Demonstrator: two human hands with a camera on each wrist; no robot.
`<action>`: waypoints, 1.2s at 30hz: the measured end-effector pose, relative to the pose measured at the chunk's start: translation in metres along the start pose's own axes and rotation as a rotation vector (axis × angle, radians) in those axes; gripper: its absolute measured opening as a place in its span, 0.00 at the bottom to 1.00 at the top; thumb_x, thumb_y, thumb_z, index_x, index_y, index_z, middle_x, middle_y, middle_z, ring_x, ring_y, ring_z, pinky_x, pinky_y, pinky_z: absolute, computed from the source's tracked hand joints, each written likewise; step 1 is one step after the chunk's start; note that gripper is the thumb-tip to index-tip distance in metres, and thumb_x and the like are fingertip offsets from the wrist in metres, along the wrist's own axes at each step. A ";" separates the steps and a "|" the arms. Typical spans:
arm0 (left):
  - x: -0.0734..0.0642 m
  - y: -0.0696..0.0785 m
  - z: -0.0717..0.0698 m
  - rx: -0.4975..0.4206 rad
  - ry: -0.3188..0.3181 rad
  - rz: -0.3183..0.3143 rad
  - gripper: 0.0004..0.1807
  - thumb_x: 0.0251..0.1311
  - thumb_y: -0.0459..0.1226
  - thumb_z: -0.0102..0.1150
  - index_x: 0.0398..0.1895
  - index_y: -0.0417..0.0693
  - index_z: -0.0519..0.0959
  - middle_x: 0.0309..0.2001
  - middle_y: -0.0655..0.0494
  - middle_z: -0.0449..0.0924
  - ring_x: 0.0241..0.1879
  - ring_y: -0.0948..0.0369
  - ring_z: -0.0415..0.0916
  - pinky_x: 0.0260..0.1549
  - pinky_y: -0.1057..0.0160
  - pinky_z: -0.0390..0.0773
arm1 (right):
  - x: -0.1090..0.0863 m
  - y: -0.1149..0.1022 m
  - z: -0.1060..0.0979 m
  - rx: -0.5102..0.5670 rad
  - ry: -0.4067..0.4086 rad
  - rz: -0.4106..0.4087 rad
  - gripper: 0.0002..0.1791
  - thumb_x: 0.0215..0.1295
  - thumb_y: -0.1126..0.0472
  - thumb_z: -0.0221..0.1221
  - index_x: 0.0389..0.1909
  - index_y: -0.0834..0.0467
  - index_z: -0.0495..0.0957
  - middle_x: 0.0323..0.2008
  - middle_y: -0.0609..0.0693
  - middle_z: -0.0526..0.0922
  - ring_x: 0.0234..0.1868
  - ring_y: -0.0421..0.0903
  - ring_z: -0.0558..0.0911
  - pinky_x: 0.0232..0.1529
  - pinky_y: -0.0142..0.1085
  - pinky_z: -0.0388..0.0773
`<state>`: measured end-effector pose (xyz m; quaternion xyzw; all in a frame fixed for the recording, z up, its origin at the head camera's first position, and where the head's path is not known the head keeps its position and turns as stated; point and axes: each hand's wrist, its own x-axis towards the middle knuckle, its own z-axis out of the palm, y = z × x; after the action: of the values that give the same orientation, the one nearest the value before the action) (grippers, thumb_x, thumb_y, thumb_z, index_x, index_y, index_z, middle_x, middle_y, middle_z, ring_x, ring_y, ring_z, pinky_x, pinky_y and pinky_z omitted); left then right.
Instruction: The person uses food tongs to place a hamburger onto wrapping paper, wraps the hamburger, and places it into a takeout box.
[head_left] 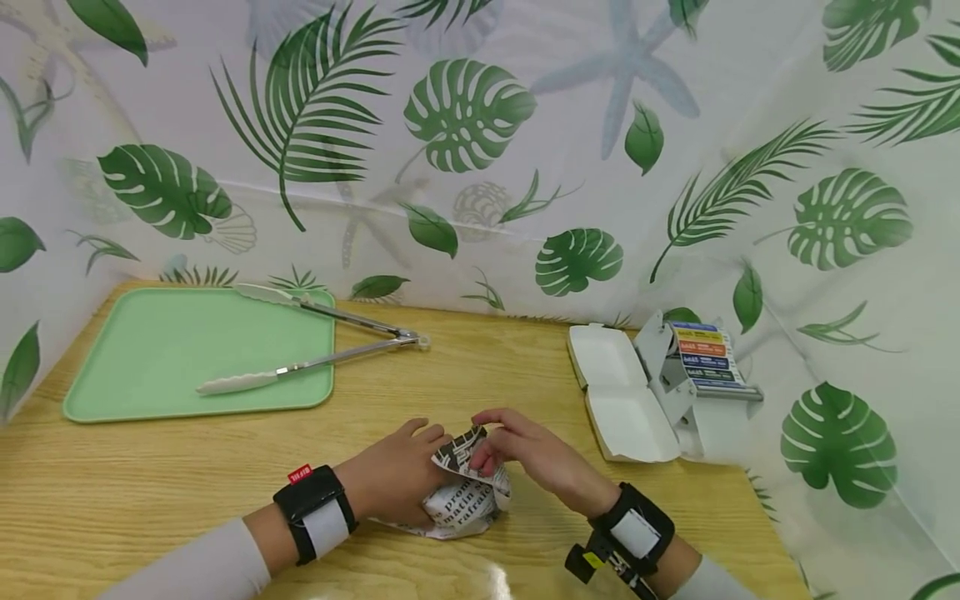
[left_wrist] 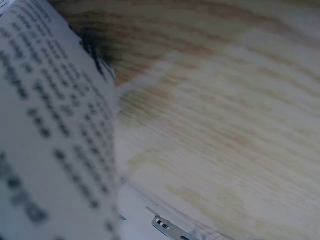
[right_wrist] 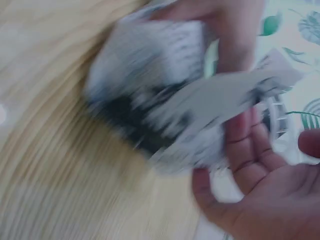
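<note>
Holding the newsprint-wrapped bundle (head_left: 461, 500) at the desk's (head_left: 187, 467) near edge: our left hand (head_left: 397, 479) cups it, fingers curled around, while our right hand (head_left: 536, 458) pinches the top flap. Tugging too hard could tear the paper. Farther back sit tongs (head_left: 315, 346) on the green tray (head_left: 150, 350).

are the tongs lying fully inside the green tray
No, the tongs rest with their tips on the green tray while their hinged end sticks out over the table.

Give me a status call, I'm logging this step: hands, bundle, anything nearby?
Left hand cups newsprint-wrapped bundle. Right hand pinches its top paper fold. Bundle sits on wooden table. Tongs and open white box lie apart, nothing blocking.
</note>
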<state>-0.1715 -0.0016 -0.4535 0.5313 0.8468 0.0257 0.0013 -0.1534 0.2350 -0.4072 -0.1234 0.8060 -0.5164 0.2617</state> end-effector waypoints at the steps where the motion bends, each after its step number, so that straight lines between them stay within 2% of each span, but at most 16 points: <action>1: 0.000 0.000 0.001 -0.006 -0.001 0.000 0.34 0.49 0.63 0.73 0.62 0.70 0.80 0.59 0.55 0.76 0.61 0.56 0.70 0.66 0.46 0.68 | -0.002 0.004 0.001 -0.045 0.011 -0.040 0.23 0.82 0.57 0.46 0.72 0.61 0.62 0.47 0.55 0.81 0.48 0.49 0.79 0.57 0.42 0.74; 3: 0.000 -0.001 0.002 -0.004 -0.002 0.000 0.38 0.49 0.63 0.73 0.66 0.72 0.76 0.57 0.56 0.76 0.60 0.56 0.70 0.65 0.46 0.69 | -0.004 0.012 0.002 -0.156 0.048 -0.123 0.25 0.79 0.65 0.49 0.73 0.61 0.62 0.51 0.55 0.78 0.51 0.49 0.77 0.54 0.41 0.76; 5: 0.000 -0.001 0.001 -0.003 -0.002 0.004 0.40 0.49 0.63 0.73 0.68 0.73 0.74 0.56 0.57 0.76 0.60 0.56 0.70 0.65 0.46 0.69 | -0.005 0.020 0.003 -0.234 0.085 -0.190 0.26 0.77 0.68 0.52 0.73 0.61 0.63 0.55 0.57 0.75 0.54 0.50 0.76 0.55 0.42 0.78; 8: 0.001 -0.001 0.000 -0.006 0.003 0.006 0.41 0.49 0.63 0.74 0.69 0.73 0.72 0.56 0.57 0.76 0.59 0.57 0.71 0.65 0.46 0.69 | -0.008 0.031 0.006 -0.243 0.127 -0.245 0.23 0.76 0.67 0.54 0.69 0.61 0.68 0.59 0.58 0.75 0.57 0.52 0.77 0.57 0.43 0.79; 13: 0.000 -0.001 0.000 -0.015 -0.005 0.001 0.39 0.50 0.62 0.74 0.67 0.72 0.75 0.59 0.56 0.75 0.61 0.56 0.70 0.66 0.45 0.68 | -0.014 0.043 0.016 -0.252 0.195 -0.339 0.13 0.76 0.59 0.57 0.56 0.56 0.79 0.55 0.52 0.80 0.57 0.49 0.81 0.55 0.40 0.81; 16: 0.000 -0.001 0.000 -0.004 -0.018 -0.009 0.37 0.49 0.62 0.73 0.66 0.71 0.77 0.60 0.56 0.75 0.61 0.57 0.70 0.66 0.45 0.68 | -0.017 0.046 0.019 -0.312 0.212 -0.395 0.12 0.75 0.59 0.57 0.56 0.54 0.80 0.56 0.51 0.81 0.58 0.48 0.81 0.55 0.38 0.81; 18: 0.000 -0.001 0.000 0.009 -0.023 -0.024 0.33 0.48 0.63 0.73 0.58 0.66 0.83 0.59 0.56 0.75 0.61 0.57 0.69 0.67 0.47 0.68 | -0.018 0.048 0.020 -0.361 0.202 -0.420 0.15 0.74 0.60 0.58 0.58 0.54 0.80 0.59 0.51 0.81 0.61 0.48 0.79 0.58 0.39 0.80; 19: 0.000 -0.001 0.000 0.013 -0.027 -0.034 0.33 0.48 0.64 0.73 0.56 0.62 0.84 0.59 0.56 0.75 0.61 0.58 0.69 0.67 0.47 0.67 | -0.019 0.048 0.020 -0.385 0.193 -0.424 0.17 0.73 0.59 0.59 0.60 0.53 0.79 0.60 0.50 0.80 0.62 0.49 0.79 0.60 0.40 0.78; 21: 0.001 -0.001 0.001 0.007 -0.034 -0.043 0.30 0.48 0.64 0.73 0.50 0.60 0.87 0.57 0.57 0.76 0.60 0.58 0.69 0.68 0.48 0.67 | -0.020 0.050 0.022 -0.422 0.156 -0.415 0.22 0.72 0.57 0.61 0.65 0.52 0.76 0.65 0.50 0.77 0.66 0.50 0.76 0.63 0.42 0.76; 23: 0.001 -0.001 0.003 -0.006 -0.044 -0.047 0.29 0.48 0.64 0.72 0.47 0.58 0.87 0.55 0.57 0.76 0.60 0.59 0.69 0.69 0.49 0.66 | -0.020 0.052 0.025 -0.474 0.131 -0.408 0.26 0.71 0.54 0.61 0.69 0.51 0.73 0.68 0.50 0.74 0.69 0.51 0.73 0.66 0.44 0.73; 26: 0.001 -0.001 0.006 -0.039 -0.048 -0.034 0.27 0.49 0.63 0.73 0.49 0.63 0.86 0.51 0.59 0.76 0.58 0.59 0.69 0.69 0.49 0.65 | -0.020 0.054 0.030 -0.540 0.101 -0.380 0.31 0.72 0.49 0.60 0.73 0.50 0.67 0.73 0.49 0.67 0.73 0.52 0.68 0.68 0.46 0.70; 30: -0.001 -0.001 0.009 -0.067 -0.017 -0.029 0.28 0.47 0.63 0.74 0.49 0.61 0.86 0.53 0.58 0.77 0.58 0.59 0.70 0.70 0.48 0.63 | -0.018 0.056 0.035 -0.634 0.098 -0.358 0.36 0.73 0.46 0.59 0.77 0.49 0.62 0.77 0.48 0.62 0.75 0.50 0.65 0.70 0.48 0.68; 31: -0.003 -0.002 0.009 -0.088 -0.011 -0.032 0.29 0.47 0.63 0.74 0.49 0.61 0.85 0.55 0.58 0.77 0.59 0.59 0.69 0.70 0.48 0.62 | -0.018 0.057 0.035 -0.662 0.097 -0.352 0.37 0.73 0.45 0.59 0.78 0.49 0.60 0.77 0.47 0.61 0.76 0.49 0.64 0.70 0.48 0.67; 33: -0.010 -0.006 0.012 -0.159 -0.003 -0.034 0.33 0.48 0.64 0.72 0.55 0.61 0.83 0.61 0.57 0.75 0.63 0.59 0.68 0.72 0.46 0.59 | -0.017 0.056 0.037 -0.710 0.092 -0.340 0.39 0.72 0.44 0.58 0.79 0.49 0.58 0.78 0.47 0.60 0.76 0.49 0.63 0.70 0.48 0.67; 36: -0.025 -0.013 0.012 -0.354 -0.008 -0.066 0.40 0.55 0.65 0.67 0.69 0.59 0.74 0.71 0.54 0.68 0.72 0.56 0.61 0.74 0.43 0.52 | -0.017 0.057 0.038 -0.796 0.083 -0.361 0.39 0.73 0.43 0.57 0.79 0.52 0.58 0.78 0.50 0.59 0.76 0.49 0.62 0.70 0.48 0.68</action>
<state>-0.1723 -0.0292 -0.4671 0.4949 0.8459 0.1723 0.0990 -0.1142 0.2384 -0.4654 -0.3330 0.9174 -0.2074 0.0667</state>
